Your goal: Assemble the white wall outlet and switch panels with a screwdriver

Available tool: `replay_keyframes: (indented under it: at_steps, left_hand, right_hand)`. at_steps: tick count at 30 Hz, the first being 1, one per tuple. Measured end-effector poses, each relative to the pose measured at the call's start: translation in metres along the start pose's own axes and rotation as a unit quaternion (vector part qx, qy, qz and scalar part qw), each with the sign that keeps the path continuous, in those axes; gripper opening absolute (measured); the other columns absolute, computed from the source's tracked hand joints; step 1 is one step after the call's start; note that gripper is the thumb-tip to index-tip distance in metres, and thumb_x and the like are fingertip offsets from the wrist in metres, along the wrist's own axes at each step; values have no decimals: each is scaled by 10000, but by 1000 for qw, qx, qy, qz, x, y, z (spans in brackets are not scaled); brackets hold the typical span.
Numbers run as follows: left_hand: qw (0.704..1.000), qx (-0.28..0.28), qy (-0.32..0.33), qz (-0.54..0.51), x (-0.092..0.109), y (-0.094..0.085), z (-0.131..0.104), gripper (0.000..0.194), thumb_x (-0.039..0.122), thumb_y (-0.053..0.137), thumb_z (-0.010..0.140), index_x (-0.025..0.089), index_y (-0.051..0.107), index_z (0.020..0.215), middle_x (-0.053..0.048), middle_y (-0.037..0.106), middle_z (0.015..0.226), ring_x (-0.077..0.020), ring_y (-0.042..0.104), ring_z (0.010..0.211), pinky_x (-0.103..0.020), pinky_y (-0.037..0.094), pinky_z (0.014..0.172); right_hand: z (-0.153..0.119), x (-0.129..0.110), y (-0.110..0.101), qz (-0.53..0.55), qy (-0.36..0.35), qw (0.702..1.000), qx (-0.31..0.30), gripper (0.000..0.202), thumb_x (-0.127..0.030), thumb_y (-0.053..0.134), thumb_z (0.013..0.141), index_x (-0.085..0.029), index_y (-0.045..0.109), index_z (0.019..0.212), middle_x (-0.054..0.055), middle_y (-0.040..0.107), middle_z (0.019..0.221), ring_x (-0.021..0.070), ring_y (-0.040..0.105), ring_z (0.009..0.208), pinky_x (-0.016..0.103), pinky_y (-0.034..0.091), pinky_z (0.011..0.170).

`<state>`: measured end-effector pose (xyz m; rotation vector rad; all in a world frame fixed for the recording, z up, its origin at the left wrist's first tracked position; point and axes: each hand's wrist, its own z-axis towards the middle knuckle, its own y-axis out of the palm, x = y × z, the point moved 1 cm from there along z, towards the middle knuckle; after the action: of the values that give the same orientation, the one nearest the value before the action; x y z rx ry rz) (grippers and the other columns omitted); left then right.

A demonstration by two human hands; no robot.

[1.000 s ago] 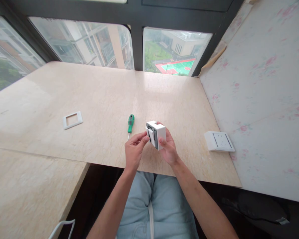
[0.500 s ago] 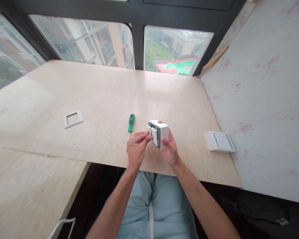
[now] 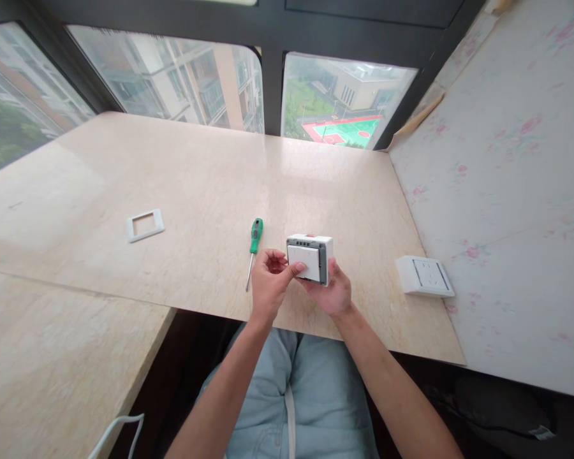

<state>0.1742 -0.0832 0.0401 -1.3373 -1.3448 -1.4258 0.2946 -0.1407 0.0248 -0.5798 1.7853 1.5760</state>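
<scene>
A white switch box point(image 3: 328, 260) with a grey inner frame and white rocker plates is held up above the tabletop's front part. My right hand point(image 3: 333, 290) is wrapped round its right side and underside. The thumb of my left hand point(image 3: 272, 280) presses on the left part of the switch face; its other fingers are curled beside the box, with nothing visible in them. Left of my left hand, a green-handled screwdriver point(image 3: 256, 236) lies on the table. A white rectangular cover frame point(image 3: 146, 225) lies further left.
A white socket box point(image 3: 425, 276) sits at the right against the flowered wall point(image 3: 507, 191). Windows stand behind the pale tabletop point(image 3: 210, 178). A lower-left table section point(image 3: 52, 357) adjoins it, with a white cable point(image 3: 119, 421) at its edge.
The switch box has turned so its face points more towards me. My left thumb has shifted from the box's left edge onto its face, and the view has moved slightly.
</scene>
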Motion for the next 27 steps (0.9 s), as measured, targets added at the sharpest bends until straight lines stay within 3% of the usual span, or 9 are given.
replay_keyframes:
  at_steps: [3, 6, 10, 19, 27]
  left_hand:
    - [1000, 12, 8, 25, 0, -2, 2, 539, 344, 940, 558, 194, 642, 980, -51, 688, 994, -183, 658, 914, -270, 513, 752]
    - [998, -56, -12, -23, 2, 0, 2, 602, 368, 913, 617, 201, 645, 1129, -106, 709, 1160, -236, 669, 1081, -329, 532, 873]
    - [991, -115, -29, -64, 2, 3, 3, 581, 396, 900, 648, 189, 669, 1139, -117, 744, 1126, -245, 712, 1010, -347, 572, 846]
    - [991, -101, -46, -78, 1, 1, 5, 585, 343, 907, 626, 197, 668, 1139, -118, 738, 1156, -228, 706, 966, -303, 586, 748]
    - [987, -97, -94, -81, 9, 3, 5, 717, 336, 919, 581, 204, 639, 1228, -112, 694, 1186, -200, 670, 891, -248, 575, 608]
  right_hand:
    - [0, 0, 0, 23, 35, 999, -7, 611, -692, 617, 836, -299, 625, 1304, 79, 683, 1329, 328, 607, 1244, 543, 517, 997]
    - [0, -1, 0, 42, 57, 997, -12, 596, -711, 583, 850, -270, 677, 1240, 89, 718, 1271, 326, 626, 1220, 545, 517, 996]
    - [0, -1, -1, 41, 67, 997, -9, 571, -712, 561, 865, -267, 706, 1192, 79, 739, 1232, 316, 638, 1203, 538, 518, 990]
    - [2, -1, -4, 42, 83, 996, -19, 541, -681, 553, 874, -275, 684, 1207, 74, 719, 1274, 307, 628, 1215, 528, 516, 984]
    - [1, -5, -1, 71, 90, 993, -32, 535, -653, 543, 884, -292, 657, 1262, 61, 697, 1324, 304, 626, 1222, 534, 509, 990]
